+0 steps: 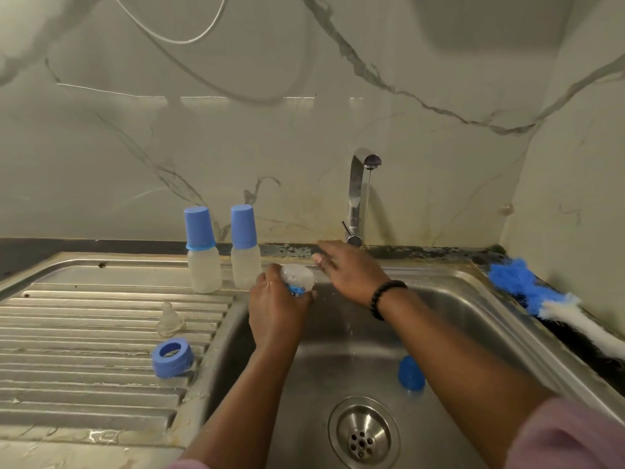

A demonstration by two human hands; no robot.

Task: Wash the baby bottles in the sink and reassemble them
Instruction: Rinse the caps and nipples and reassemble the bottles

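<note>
The left hand [275,311] grips the light, likely wet-slick bottle [297,278] by its neck; right hand [348,270] fingers extended.

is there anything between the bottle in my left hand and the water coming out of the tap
Nothing visible blocks it. The left hand grips the bottle at the basin's left rim, and the thin stream under the tap falls further right. The open right hand hovers just left of that stream, not under it.
</note>
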